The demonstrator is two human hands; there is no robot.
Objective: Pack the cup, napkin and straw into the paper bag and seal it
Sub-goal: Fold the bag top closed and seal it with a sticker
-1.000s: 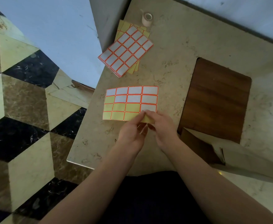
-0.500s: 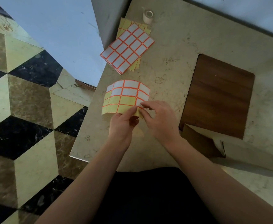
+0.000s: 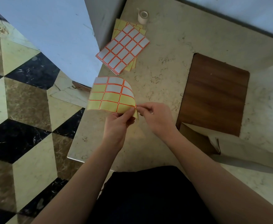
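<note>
My left hand (image 3: 116, 125) pinches the lower right corner of a yellow sticker sheet (image 3: 110, 96) with orange-edged labels, and the sheet curls up off the table. My right hand (image 3: 158, 117) pinches the same corner from the right, fingertips against the left thumb. A paper bag (image 3: 197, 138) lies on its side at the right, its brown end showing just right of my right wrist. No cup, napkin or straw is visible.
A stack of sticker sheets (image 3: 123, 49) lies farther back on the marble table (image 3: 161, 70), with a small roll of tape (image 3: 143, 16) behind it. A dark wooden panel (image 3: 213, 94) sits at the right. The table's left edge drops to a patterned floor.
The sticker sheet lay flat a second ago; now its right side is lifted and curled over. Both hands have shifted slightly right, still pinching its lower right corner.
</note>
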